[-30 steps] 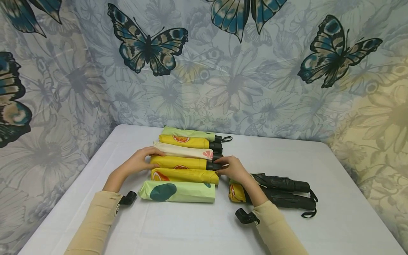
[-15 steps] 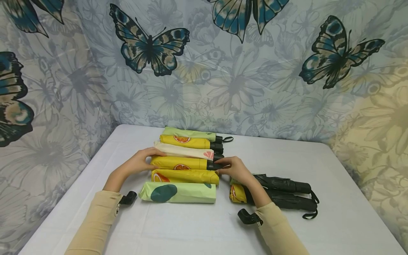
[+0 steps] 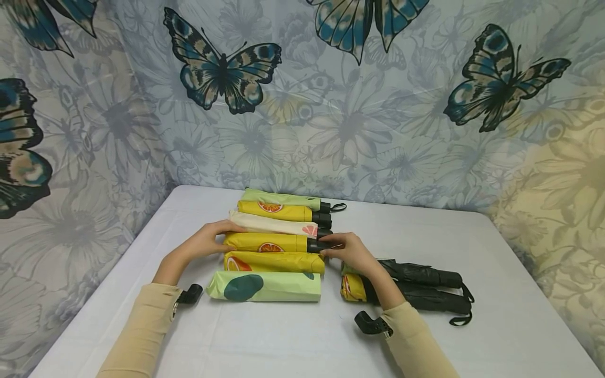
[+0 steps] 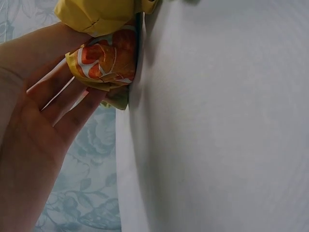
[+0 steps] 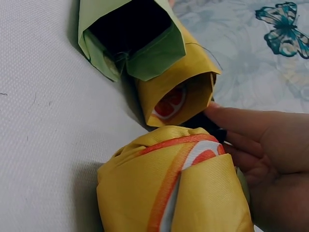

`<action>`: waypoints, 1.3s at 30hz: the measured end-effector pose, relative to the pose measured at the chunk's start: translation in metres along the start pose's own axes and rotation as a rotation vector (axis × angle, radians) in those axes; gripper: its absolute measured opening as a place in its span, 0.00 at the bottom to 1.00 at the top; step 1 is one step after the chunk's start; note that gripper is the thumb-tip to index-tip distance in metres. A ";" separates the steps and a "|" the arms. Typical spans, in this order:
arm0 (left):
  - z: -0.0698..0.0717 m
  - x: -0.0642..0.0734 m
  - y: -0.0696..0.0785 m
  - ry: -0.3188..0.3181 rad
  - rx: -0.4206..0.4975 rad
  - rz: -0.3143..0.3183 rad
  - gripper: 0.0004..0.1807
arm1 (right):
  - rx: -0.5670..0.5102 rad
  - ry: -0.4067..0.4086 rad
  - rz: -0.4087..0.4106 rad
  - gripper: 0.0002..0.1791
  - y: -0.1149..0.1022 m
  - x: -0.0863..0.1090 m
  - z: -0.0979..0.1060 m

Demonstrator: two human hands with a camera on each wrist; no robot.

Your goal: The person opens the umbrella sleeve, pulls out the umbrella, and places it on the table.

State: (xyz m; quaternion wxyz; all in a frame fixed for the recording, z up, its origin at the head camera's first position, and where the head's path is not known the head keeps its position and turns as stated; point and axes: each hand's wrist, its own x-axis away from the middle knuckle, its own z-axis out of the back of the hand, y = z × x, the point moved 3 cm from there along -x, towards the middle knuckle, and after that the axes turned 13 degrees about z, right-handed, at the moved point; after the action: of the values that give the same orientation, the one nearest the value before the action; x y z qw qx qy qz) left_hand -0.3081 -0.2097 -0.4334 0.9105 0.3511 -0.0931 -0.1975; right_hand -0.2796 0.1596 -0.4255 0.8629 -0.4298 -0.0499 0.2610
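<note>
Both of my hands are at a folded umbrella in a yellow orange-print sleeve, one in a row on the white table. My left hand holds its left end, thumb on the near side, fingers on the far side. At the other end my right hand pinches the black handle. Just nearer lies another yellow sleeve, then a pale green sleeve with dark ovals. In the right wrist view the green sleeve and yellow sleeve show hollow ends. Fingertips behind the umbrella are partly hidden.
Beyond lie a cream-sleeved umbrella, a yellow one and a green one. Right of the row are black-handled folded umbrellas, partly behind my right forearm. Butterfly-print cloth hangs behind the table.
Both hands keep their places on the yellow umbrella. The view has shifted very slightly; my right forearm has moved a little to the right.
</note>
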 end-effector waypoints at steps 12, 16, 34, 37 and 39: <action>-0.001 -0.001 -0.002 -0.008 0.023 0.013 0.28 | -0.035 0.019 -0.036 0.21 -0.005 0.005 0.004; -0.002 -0.001 -0.002 -0.017 0.030 0.011 0.28 | -0.026 0.021 -0.041 0.21 -0.004 0.007 0.008; -0.001 0.002 0.000 0.008 0.009 0.017 0.27 | -0.056 0.086 -0.106 0.24 0.005 0.022 0.030; 0.000 0.002 0.000 0.017 0.003 0.022 0.27 | -0.059 0.100 -0.110 0.25 0.006 0.026 0.034; 0.000 0.002 0.000 0.025 0.002 0.018 0.26 | -0.058 0.111 -0.112 0.26 0.006 0.028 0.037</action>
State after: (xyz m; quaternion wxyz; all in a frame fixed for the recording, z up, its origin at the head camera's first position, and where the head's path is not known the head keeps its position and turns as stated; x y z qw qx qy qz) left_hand -0.3061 -0.2108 -0.4336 0.9130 0.3536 -0.0850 -0.1849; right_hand -0.2690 0.2030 -0.4109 0.8648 -0.4649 -0.0333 0.1867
